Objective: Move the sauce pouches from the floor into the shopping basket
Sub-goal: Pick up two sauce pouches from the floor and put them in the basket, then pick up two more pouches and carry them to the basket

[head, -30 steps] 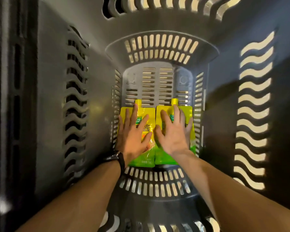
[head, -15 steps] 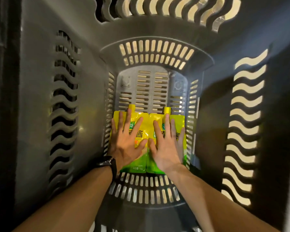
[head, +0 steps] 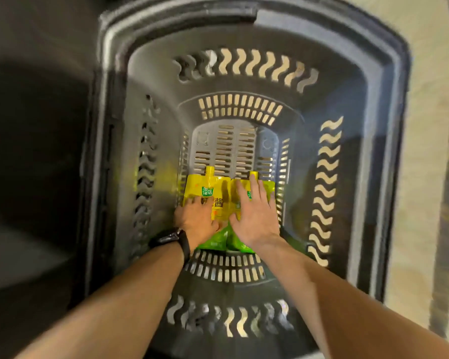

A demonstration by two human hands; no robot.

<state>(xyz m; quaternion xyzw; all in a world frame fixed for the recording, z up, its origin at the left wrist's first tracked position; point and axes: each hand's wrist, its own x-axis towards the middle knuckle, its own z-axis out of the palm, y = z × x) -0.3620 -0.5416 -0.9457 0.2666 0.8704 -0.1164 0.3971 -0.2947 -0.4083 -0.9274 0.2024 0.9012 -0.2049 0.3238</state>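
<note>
The shopping basket (head: 373, 73) is dark grey. Its walls carry rows of wavy slots, and its bottom has short straight slots in rows. The left sauce pouch (head: 208, 186) is bright yellow above and light green at its lower end, with a yellow spout, a small green label with white characters, and dark characters under it. The right sauce pouch (head: 268, 189) has the same yellow and green. The watch strap (head: 183, 246) is black. The floor (head: 425, 151) is pale beige.

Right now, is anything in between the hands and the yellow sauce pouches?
No, nothing visible. The left hand rests on the left pouch, and the right hand lies flat on the right pouch. Both pouches already lie side by side on the floor of the shopping basket, where they belong.
</note>
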